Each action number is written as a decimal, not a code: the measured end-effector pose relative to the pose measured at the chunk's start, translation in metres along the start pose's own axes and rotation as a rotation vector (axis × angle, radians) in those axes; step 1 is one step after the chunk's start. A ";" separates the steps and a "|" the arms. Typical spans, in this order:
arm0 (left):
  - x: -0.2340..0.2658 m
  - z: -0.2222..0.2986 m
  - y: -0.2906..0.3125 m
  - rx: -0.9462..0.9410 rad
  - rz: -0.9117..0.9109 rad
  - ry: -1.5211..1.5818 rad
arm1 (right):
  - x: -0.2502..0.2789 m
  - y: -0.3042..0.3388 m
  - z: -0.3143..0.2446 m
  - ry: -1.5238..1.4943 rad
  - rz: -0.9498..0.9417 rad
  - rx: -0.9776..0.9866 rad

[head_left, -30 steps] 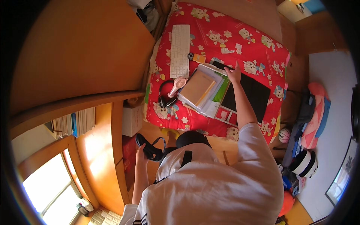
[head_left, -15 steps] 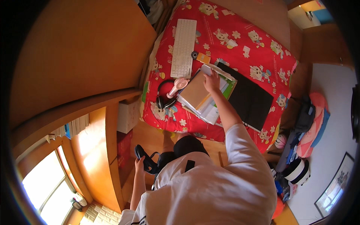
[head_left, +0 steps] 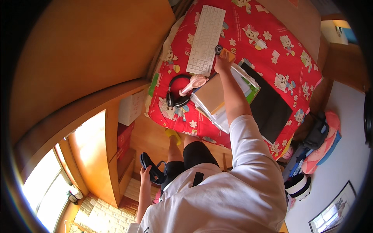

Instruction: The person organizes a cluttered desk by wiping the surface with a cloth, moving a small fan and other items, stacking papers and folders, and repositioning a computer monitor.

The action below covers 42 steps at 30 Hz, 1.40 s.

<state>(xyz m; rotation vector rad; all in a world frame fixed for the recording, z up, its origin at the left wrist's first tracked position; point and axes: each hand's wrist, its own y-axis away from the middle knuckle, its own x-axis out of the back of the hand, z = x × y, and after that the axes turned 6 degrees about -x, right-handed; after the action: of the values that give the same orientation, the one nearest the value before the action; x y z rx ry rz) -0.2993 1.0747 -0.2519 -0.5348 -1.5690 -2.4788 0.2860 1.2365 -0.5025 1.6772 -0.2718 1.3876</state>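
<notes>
Right hand: keyboard close left, paper stack near side; passage rightward over red bedspread.

red cloth | printed letters | white keyboard | key legends illegible

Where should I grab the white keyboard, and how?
I'd probably grip the white keyboard halfway along its left long edge, coming from the left. It's long and narrow, lying flat, and patterned red cover lies along that side. Beside its right edge, the right hand reaches to the orange thing.
</notes>
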 end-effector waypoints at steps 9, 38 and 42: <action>-0.011 -0.001 -0.005 -0.048 -0.040 0.024 | 0.005 0.044 0.022 -1.382 0.749 0.052; 0.008 -0.080 -0.011 -0.264 -0.068 -0.094 | -0.031 0.094 -0.006 -0.754 0.358 0.372; 0.012 -0.092 -0.016 -0.266 -0.038 -0.085 | -0.029 0.108 0.009 -0.751 0.191 0.218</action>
<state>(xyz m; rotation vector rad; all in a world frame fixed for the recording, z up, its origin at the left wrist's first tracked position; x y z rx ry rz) -0.3350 0.9996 -0.2964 -0.6608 -1.2929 -2.7463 0.2100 1.1590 -0.4730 2.3618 -0.7376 0.8784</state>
